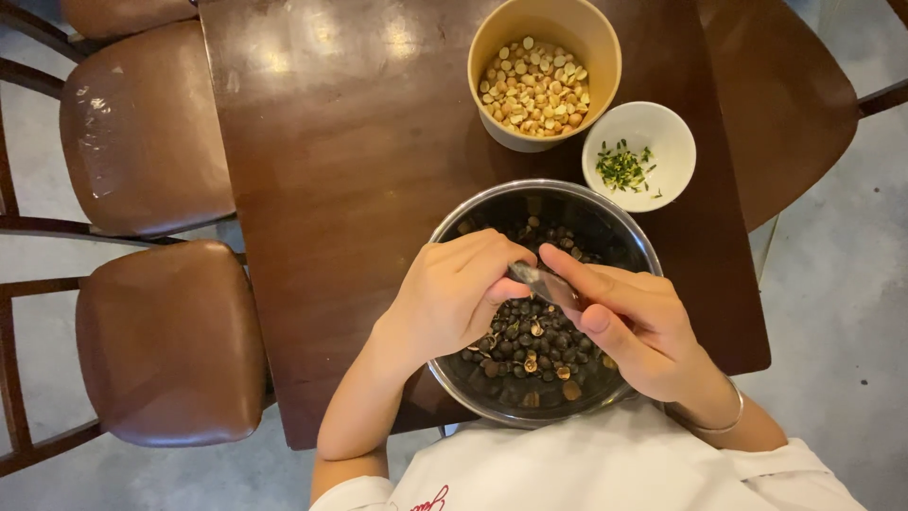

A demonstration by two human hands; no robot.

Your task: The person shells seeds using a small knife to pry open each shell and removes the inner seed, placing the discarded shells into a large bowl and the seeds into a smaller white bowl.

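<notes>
**Hands at work over a bowl of dark seeds**

While both hands hover above the steel bowl, the right hand grips a small metal blade, its tip meeting the left hand, whose fingers curl closed around something too small to make out. Dark seeds and broken shells fill the bowl. Beyond it stand a tan tub of pale kernels and a white bowl of green sprouts.
</notes>
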